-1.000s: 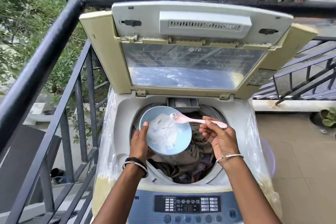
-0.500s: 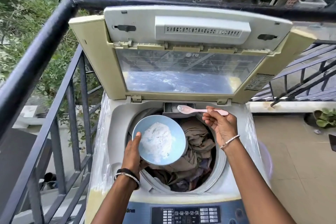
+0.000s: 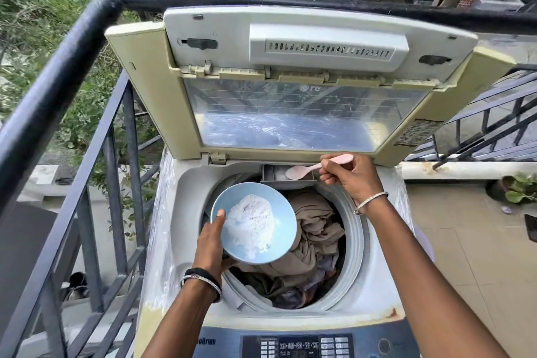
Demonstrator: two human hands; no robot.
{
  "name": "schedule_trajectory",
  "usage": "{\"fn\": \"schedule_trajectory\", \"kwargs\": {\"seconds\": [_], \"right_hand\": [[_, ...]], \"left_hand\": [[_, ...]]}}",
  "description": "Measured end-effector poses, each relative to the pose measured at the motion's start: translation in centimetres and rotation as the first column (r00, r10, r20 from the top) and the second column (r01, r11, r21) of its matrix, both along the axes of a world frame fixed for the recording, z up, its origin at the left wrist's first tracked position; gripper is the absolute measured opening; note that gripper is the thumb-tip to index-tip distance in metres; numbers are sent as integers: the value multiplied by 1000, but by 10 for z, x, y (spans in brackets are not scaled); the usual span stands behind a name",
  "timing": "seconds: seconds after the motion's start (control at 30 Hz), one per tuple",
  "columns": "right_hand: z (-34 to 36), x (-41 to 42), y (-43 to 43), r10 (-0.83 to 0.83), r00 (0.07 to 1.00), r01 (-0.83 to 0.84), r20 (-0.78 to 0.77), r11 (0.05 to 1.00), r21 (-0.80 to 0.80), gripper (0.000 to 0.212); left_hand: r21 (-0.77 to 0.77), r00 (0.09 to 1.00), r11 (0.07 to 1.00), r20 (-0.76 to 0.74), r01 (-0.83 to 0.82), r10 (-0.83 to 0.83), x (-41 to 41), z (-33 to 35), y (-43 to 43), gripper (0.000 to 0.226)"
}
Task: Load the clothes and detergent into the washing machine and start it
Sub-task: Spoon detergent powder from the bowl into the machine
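A top-loading washing machine [image 3: 374, 293] stands with its lid [image 3: 290, 113] raised. Its drum holds a heap of clothes [image 3: 313, 244], mostly beige and dark. My left hand [image 3: 212, 244] grips a light blue bowl [image 3: 283, 213] of white detergent powder [image 3: 251, 222] above the drum's left side. My right hand [image 3: 348, 177] holds a pink spoon [image 3: 302, 171] by its handle, the spoon's bowl tipped over the small detergent tray [image 3: 273, 177] at the drum's back rim. White powder lies in that tray.
The control panel [image 3: 299, 346] runs along the machine's near edge. A dark metal balcony railing [image 3: 75, 46] wraps the left side and back. Tiled floor [image 3: 470, 241] lies to the right with a potted plant [image 3: 520, 192] by the low wall.
My right hand carried the spoon from the bowl back to the detergent tray and tipped it there. The bowl dropped slightly lower over the drum.
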State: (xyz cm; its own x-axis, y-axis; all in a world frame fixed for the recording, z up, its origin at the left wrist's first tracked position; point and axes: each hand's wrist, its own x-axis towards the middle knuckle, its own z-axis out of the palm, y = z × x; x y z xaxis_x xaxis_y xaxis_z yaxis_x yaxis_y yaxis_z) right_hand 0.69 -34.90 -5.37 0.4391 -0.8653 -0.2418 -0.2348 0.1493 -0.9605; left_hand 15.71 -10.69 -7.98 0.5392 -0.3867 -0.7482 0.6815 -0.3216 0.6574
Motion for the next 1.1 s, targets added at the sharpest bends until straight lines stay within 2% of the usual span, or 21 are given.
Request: {"fn": "schedule_trajectory", "kwargs": {"seconds": [0.23, 0.33, 0.47, 0.67, 0.87, 1.1], "right_hand": [[3, -1, 0, 81, 994, -88, -73, 991, -98, 10], [2, -3, -1, 44, 998, -49, -53, 994, -97, 9], [-1, -1, 2, -101, 993, 102, 63, 995, -4, 12], [-11, 1, 8, -269, 950, 237, 157, 951, 196, 25], [-15, 7, 12, -386, 905, 318, 178, 893, 319, 18], [-14, 8, 11, -460, 872, 370, 169, 844, 389, 18]], "left_hand": [[11, 1000, 1000, -2, 2, -2, -1, 0, -2, 44], [12, 1000, 1000, -2, 1, -1, -1, -2, -1, 46], [0, 1000, 1000, -15, -6, 6, -4, -1, -1, 47], [-5, 1000, 1000, -11, 8, -9, -10, -1, -1, 48], [13, 1000, 1000, -3, 21, -21, -13, -3, 1, 51], [1, 1000, 1000, -8, 20, -20, -15, -1, 2, 51]]}}
